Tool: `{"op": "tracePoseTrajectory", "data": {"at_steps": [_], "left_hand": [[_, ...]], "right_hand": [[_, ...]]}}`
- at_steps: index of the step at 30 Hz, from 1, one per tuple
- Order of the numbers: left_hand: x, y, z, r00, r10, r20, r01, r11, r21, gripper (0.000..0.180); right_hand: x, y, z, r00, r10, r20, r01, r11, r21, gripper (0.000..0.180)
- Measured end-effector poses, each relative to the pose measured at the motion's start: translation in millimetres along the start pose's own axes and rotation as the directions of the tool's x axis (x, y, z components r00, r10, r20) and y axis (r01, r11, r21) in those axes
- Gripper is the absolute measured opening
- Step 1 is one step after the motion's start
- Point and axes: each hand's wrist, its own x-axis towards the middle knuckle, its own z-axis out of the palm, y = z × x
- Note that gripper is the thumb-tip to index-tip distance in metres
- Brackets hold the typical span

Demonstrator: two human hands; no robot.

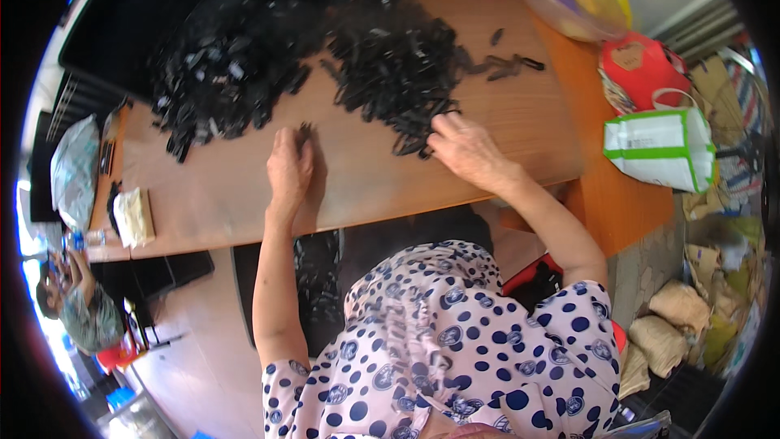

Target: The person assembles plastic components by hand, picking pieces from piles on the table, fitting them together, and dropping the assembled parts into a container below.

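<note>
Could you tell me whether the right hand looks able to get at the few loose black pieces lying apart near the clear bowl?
Probably yes: bare table lies between the right hand and the loose black pieces.

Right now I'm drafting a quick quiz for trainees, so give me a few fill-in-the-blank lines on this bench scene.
1. The left hand holds a few small ____ parts above the wooden table.
2. The right hand touches the near edge of the ____ pile of parts.
3. The white bag with ____ trim lies right of the table.

Missing words: black; right-hand; green
</note>
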Motion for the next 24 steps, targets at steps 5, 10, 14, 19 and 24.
{"op": "tracePoseTrajectory", "data": {"at_steps": [5, 10, 14, 19, 24], "left_hand": [[-5.7, 3.4, -2.7, 0.994, -0.103, 0.033, 0.107, 0.978, -0.18, 0.016], [-42.2, 37.1, -15.6, 0.894, -0.311, 0.323, 0.446, 0.554, -0.703, 0.032], [-55.0, 72.4, 6.4, 0.959, -0.177, 0.219, 0.278, 0.729, -0.626, 0.032], [-71.6, 76.9, 31.8, 1.0, 0.025, -0.006, -0.025, 0.953, -0.303, 0.024], [-76.0, 76.4, 22.9, 0.998, -0.052, 0.018, 0.055, 0.938, -0.343, 0.023]], "right_hand": [[8.8, 1.0, 8.6, 0.997, -0.047, -0.066, 0.046, 0.999, -0.02, 0.005], [23.9, -4.3, 0.1, 0.976, 0.1, -0.191, -0.012, 0.908, 0.419, 0.009], [27.1, 10.8, 1.8, 0.804, 0.593, 0.048, -0.315, 0.356, 0.88, 0.013], [26.4, 30.4, 19.3, 0.871, 0.417, 0.26, -0.113, -0.345, 0.932, 0.026], [42.4, -21.1, 13.2, 0.871, 0.374, 0.32, -0.126, -0.459, 0.879, 0.045]]}}
